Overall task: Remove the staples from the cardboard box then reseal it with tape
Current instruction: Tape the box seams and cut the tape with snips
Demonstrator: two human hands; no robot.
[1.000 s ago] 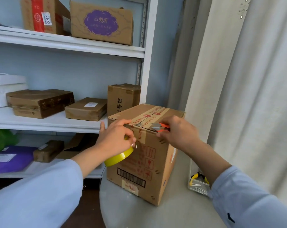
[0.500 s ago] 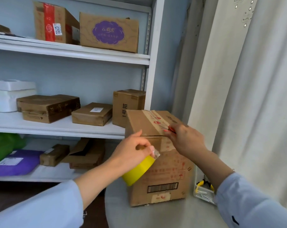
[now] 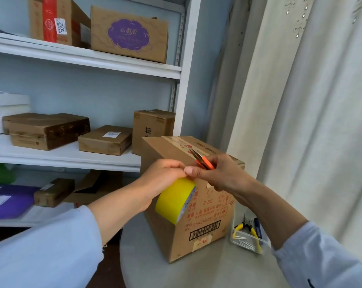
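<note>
A brown cardboard box [image 3: 205, 221] with red print and a barcode stands on a round grey table [image 3: 207, 271], a printed tape strip running across its top. My left hand [image 3: 161, 173] grips a yellow roll of tape [image 3: 174, 199] against the box's front upper edge. My right hand [image 3: 219, 173] holds small orange-handled snips [image 3: 202, 160], blades pointing up and left over the box top, while its thumb and fingers pinch at the tape end beside my left hand's fingers.
A clear tray [image 3: 247, 240] with yellow-handled pliers, a blue tool and loose staples sits on the table right of the box. White shelves [image 3: 72, 156] at left carry several cardboard parcels. A pale curtain [image 3: 311, 100] hangs close on the right.
The box has been turned so its barcode side faces me. My right hand came down from the box top to meet my left hand at the tape roll, snips still in it.
</note>
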